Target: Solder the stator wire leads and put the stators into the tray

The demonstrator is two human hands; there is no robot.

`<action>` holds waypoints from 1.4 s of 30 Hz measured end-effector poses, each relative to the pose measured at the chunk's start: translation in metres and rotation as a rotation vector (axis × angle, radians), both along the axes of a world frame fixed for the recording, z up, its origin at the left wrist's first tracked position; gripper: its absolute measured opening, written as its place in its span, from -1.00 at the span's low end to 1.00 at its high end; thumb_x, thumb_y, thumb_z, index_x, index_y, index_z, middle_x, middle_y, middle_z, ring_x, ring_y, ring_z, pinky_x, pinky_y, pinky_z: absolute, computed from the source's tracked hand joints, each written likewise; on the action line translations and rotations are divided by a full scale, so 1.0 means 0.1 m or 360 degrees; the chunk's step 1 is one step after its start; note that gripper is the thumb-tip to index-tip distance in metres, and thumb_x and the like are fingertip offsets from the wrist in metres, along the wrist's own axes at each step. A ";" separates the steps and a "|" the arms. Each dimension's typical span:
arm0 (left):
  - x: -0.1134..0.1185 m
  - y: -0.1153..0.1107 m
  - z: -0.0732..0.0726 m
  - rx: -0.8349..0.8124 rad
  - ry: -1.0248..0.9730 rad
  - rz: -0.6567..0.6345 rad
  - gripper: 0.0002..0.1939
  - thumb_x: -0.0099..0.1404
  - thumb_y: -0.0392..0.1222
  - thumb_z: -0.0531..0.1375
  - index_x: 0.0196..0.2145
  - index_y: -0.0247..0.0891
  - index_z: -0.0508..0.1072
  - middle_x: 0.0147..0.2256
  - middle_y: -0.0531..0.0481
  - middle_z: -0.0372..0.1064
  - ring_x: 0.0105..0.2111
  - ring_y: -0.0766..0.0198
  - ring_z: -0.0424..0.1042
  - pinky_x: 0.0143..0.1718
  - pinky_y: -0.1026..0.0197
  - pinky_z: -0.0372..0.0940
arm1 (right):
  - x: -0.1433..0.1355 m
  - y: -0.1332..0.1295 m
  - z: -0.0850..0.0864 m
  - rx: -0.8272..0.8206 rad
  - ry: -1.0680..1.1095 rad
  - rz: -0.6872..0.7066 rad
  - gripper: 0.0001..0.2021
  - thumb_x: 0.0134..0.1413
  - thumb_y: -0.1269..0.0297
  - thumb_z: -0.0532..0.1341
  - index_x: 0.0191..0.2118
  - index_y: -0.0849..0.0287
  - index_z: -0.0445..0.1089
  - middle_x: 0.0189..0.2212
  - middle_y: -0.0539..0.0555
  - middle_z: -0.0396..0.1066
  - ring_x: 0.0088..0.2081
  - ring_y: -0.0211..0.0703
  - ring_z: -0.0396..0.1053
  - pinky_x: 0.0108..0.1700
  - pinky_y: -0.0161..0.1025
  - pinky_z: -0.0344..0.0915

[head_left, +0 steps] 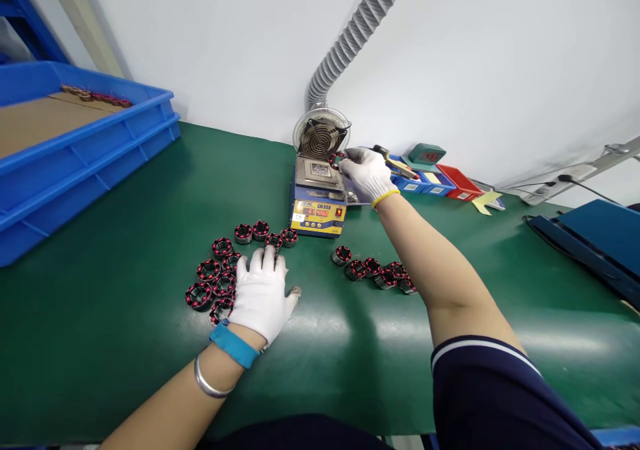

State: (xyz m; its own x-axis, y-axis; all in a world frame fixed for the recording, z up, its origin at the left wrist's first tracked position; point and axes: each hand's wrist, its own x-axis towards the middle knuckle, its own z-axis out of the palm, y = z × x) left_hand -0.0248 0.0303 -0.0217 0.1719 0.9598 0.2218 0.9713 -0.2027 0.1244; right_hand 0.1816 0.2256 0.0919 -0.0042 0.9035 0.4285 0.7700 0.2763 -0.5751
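My right hand (367, 171), in a white glove with a yellow cuff, pinches a motor stator (338, 160) beside the solder pot (319, 203). The pot has a yellow front panel with red digits and a square bath on top. My left hand (263, 293), also gloved, lies with fingers spread on the green table, its fingertips at a stator (273, 240) in the left group. Several ring-shaped stators (209, 270) with red and black slots stand around it; the hand partly hides some. A smaller group of stators (371, 267) sits right of the pot, below my right forearm.
Behind the pot are a round fan (321, 138) and a grey hose (357, 33). A blue crate (90, 150) with stators on cardboard stands at the left. Blue bins (436, 185), a red bin (459, 182) and a power strip (557, 182) lie to the right.
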 end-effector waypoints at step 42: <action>0.20 -0.01 -0.04 -0.0326 -0.0134 -0.0072 -0.63 0.20 0.03 0.15 -0.07 -0.15 0.43 -0.06 -0.07 0.36 -0.22 0.00 0.47 -0.26 0.09 0.36 | -0.15 -1.89 -1.27 -0.0688 -0.0006 0.0496 -0.74 0.08 0.26 0.15 -0.11 0.10 0.45 -0.12 0.08 0.47 -0.06 -0.06 0.40 -0.03 -0.12 0.31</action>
